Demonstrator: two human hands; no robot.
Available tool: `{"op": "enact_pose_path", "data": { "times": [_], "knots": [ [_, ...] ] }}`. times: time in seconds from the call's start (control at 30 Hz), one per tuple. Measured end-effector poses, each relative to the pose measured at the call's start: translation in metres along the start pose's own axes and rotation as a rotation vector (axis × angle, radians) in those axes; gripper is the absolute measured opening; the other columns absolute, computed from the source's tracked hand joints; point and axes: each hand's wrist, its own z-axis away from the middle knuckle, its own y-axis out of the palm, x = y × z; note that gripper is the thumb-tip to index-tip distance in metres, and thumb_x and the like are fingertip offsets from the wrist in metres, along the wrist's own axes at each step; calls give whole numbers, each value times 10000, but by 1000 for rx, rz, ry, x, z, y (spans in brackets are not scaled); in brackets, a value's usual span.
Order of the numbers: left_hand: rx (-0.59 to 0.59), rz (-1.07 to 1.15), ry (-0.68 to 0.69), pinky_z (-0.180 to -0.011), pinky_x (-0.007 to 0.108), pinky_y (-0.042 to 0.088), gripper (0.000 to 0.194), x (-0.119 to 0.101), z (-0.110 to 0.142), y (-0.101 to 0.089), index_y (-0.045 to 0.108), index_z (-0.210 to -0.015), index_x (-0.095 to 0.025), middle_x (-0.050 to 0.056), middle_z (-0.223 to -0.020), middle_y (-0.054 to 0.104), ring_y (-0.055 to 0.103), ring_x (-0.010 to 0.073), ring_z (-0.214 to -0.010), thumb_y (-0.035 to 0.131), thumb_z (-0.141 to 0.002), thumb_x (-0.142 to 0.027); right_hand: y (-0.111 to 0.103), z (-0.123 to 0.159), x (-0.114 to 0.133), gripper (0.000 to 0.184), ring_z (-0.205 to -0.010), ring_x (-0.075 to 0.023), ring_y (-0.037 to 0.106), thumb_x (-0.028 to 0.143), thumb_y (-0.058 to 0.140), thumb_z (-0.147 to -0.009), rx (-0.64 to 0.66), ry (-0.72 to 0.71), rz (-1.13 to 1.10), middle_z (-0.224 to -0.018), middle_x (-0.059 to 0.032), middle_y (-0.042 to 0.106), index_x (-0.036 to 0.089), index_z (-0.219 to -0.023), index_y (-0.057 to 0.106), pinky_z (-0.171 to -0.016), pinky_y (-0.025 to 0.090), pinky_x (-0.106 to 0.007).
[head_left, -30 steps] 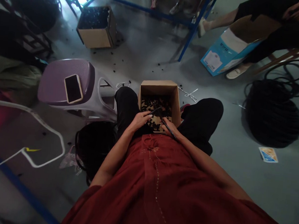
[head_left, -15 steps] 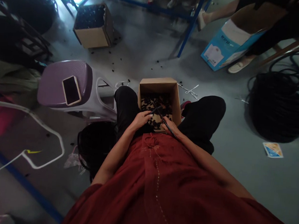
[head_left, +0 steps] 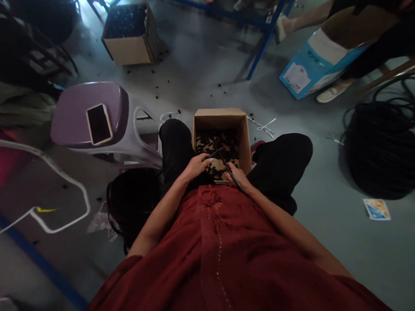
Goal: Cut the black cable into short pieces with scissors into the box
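- Left hand: curled, fingers closed over the box's near edge around something dark; too shaded to tell what.
- Right hand: fingers pressed together, pinching a slim black rod that slants across the box.
- Open cardboard box: plain brown corrugated walls, resting between black-trousered knees.
- Black fragments: small, irregular, heaped inside the box, a few scattered across the grey floor.
- Purple plastic stool: dimpled seat, a smartphone lying on it.
- Coiled black cable: thick glossy loops on the floor, well right of the box.
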Motion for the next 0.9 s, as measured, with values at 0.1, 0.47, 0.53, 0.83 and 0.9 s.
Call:
{"op": "enact_pose_path", "data": {
  "times": [0.1,0.47,0.53,0.83,0.9],
  "knots": [
    [28,33,-14,-448,184,287,324,0,1,-1,572,-800,-132,-20,-584,484,370,56,-458,400,-838,-404,0,0,0,301,-709,-179,591,281,408,-746,-1,0,3,-782,-35,626,207,-1020,507,-630,403,-233],
    [181,266,-44,-443,174,288,396,-2,4,-9,580,-859,-108,-4,-651,527,399,48,-470,428,-810,-470,-1,0,-2,343,-753,-176,585,270,437,-764,0,-39,-41,-845,-43,617,198,-1097,477,-680,411,-256],
    [140,202,-22,-438,173,270,370,-4,5,-10,591,-806,-109,-12,-621,515,377,43,-454,437,-808,-445,-2,1,-1,348,-773,-175,584,275,442,-774,11,-58,-62,-878,-49,615,192,-1112,467,-704,415,-265],
    [-67,-353,92,-507,206,299,292,-13,11,-17,670,-873,-168,8,-650,604,463,93,-521,472,-814,-375,-8,1,2,417,-847,-190,568,281,464,-785,62,-56,-63,-970,-60,604,199,-1190,412,-749,419,-291],
    [-91,-425,117,-528,208,294,289,-15,13,-16,675,-868,-173,21,-674,618,487,107,-569,466,-825,-368,-10,1,1,455,-844,-185,561,275,468,-784,59,-74,-48,-975,-59,598,203,-1225,386,-747,420,-285]
  ]
}}
